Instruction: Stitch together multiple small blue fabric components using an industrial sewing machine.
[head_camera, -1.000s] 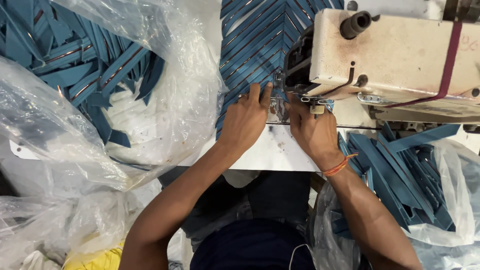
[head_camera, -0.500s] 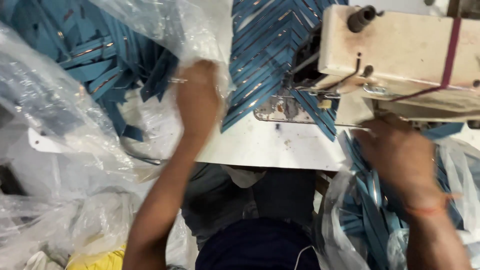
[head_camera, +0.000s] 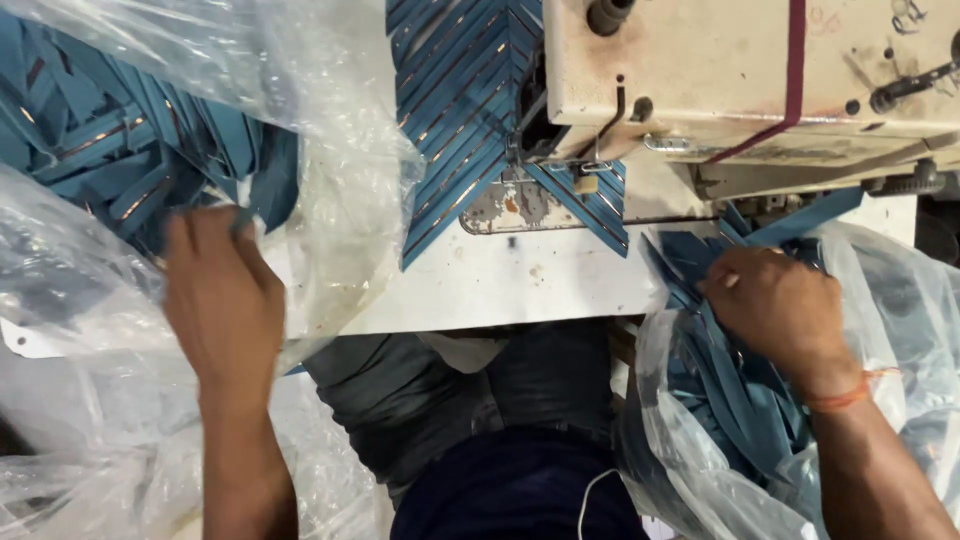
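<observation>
My left hand reaches into a clear plastic bag at the left, fingers on the blue fabric strips piled inside it. My right hand, with an orange thread band at the wrist, is closed around blue fabric strips in a second plastic bag at the right. Between the hands, a chain of sewn blue pieces lies in a V shape under the needle of a cream sewing machine.
The white machine table carries a worn metal needle plate. A dark red band wraps the machine head. My dark trousers and navy shirt fill the lower middle. More crumpled plastic lies at the lower left.
Both hands left the needle area. The left hand swung out to the left bag, the right hand dropped into the right bag and closed on strips.
</observation>
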